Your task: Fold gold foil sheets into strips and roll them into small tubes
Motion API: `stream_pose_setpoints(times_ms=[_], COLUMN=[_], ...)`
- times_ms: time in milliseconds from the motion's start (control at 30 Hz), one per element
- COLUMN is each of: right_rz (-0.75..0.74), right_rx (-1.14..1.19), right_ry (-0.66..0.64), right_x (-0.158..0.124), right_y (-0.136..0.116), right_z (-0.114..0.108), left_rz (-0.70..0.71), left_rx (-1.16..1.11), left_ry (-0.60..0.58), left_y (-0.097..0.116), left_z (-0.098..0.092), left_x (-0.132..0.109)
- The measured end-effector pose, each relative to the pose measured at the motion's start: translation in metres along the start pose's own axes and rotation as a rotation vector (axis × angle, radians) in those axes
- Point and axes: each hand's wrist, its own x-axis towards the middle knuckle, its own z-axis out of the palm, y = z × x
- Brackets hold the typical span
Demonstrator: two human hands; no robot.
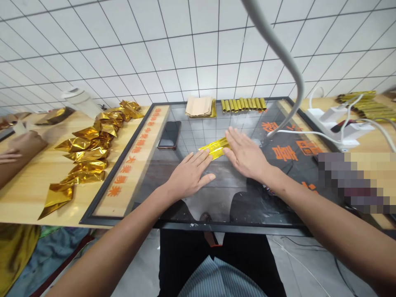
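A strip of shiny gold foil paper [218, 147] lies at a slant on the glossy dark tabletop panel [213, 175]. My left hand [189, 175] rests flat with its fingertips on the strip's near-left part, thumb held apart. Over the strip's right end lies my right hand [246, 154], fingers stretched out and covering that end. Neither hand is closed around anything. Beyond them, a stack of tan paper sheets [199, 106] with gold edges stands at the panel's back. To its right is a row of small gold paper rolls [243, 104].
A phone [169, 134] lies on the panel's left. Folded gold foil pieces [89, 153] line the wooden table beside a co-worker's arm [26, 150]. On the right are a grey flexible stem [289, 57], white power strips [331, 119] with cables, and more gold rolls [371, 108].
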Motion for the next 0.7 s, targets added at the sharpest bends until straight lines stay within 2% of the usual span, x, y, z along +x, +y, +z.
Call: stream_pose_setpoints(times_ms=[33, 100, 200, 700], right_rz=[-0.047, -0.128, -0.146, 0.114], right_rx=[0.046, 0.152, 0.182, -0.097], right_ry=[-0.005, -0.099, -0.174, -0.136], right_x=[-0.004, -0.011, -0.018, -0.013], right_y=[-0.012, -0.033, -0.046, 0.015], right_z=[0.0, 0.002, 0.006, 0.003], left_rz=[0.0, 0.003, 0.006, 0.003], left_rx=[-0.009, -0.032, -0.051, 0.01], left_ry=[0.002, 0.008, 0.005, 0.005], left_y=[0.0, -0.001, -0.002, -0.002], left_z=[0.0, 0.0, 0.001, 0.001], left_x=[0.0, 0.0, 0.0, 0.0])
